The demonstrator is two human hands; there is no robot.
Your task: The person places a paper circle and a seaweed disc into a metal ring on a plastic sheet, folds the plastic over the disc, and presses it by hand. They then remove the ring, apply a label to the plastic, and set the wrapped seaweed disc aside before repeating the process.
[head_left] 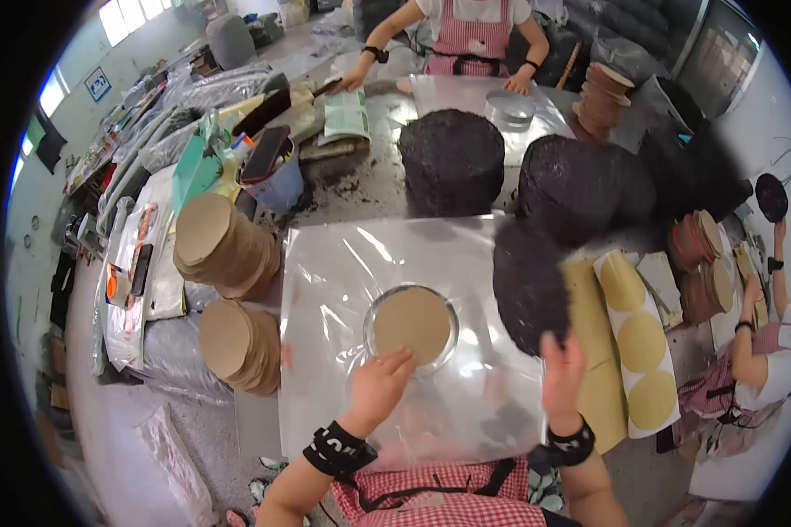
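"Bare worktop [347,200] shows beyond your clear sheet [325,263]; what are your hands doing?"

"My left hand's [378,393] fingers lie together on the brown disc's [413,321] near edge, perhaps steadying it inside the metal ring [456,330]; whether they grip, I can't tell. My right hand [564,373] pinches a black disc [529,285] by its lower edge, probably to keep its face untouched."

"And around them?"

"Brown stacks [224,246] stand to my left, black piles [453,162] ahead, likely for easy reach. Opposite, a co-worker [468,35] stands, one hand near another ring [510,110]."
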